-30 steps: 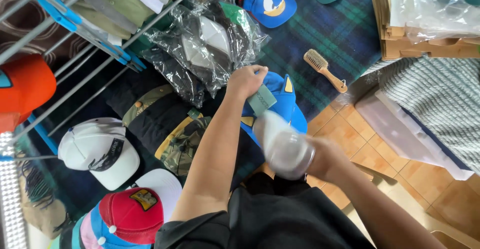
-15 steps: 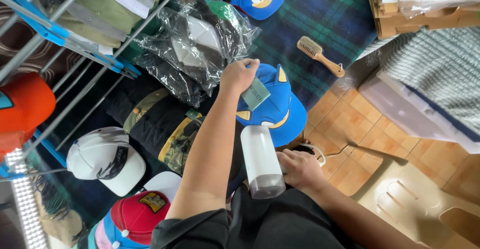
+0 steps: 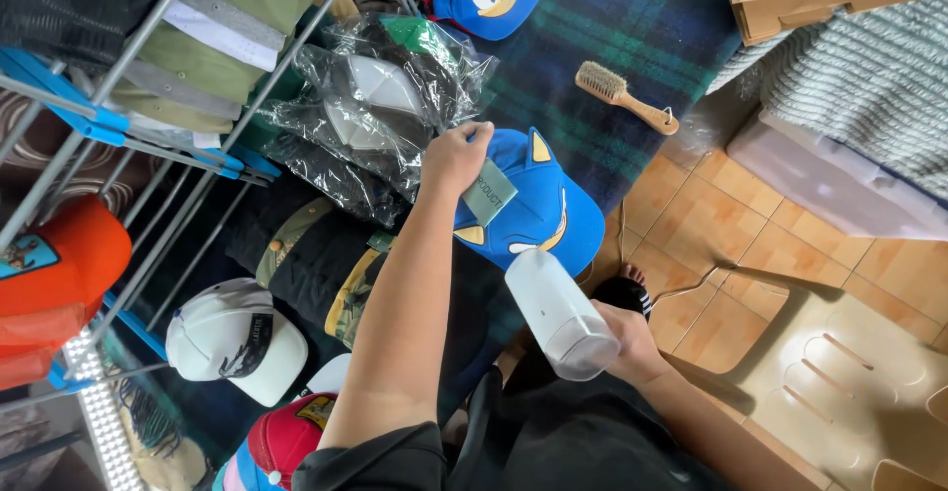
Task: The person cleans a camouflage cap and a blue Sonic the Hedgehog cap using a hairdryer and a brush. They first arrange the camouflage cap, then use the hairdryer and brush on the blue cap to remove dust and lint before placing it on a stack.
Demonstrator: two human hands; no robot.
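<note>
I had my left hand closed on the blue cap, pinching it near the crown where a pale green tag hung, so the cap sat lifted just over the dark plaid blanket. My right hand was wrapped around a white spray bottle, its nozzle end pointing up toward the cap's brim from just below. As far as I could judge, the cap was picked out and presented to the bottle, but I could see no wet patch or mist on the fabric, so the spraying looked barely begun. The wooden brush lay untouched on the blanket, well apart from both hands, and other caps in clear bags waited beside the rack.
</note>
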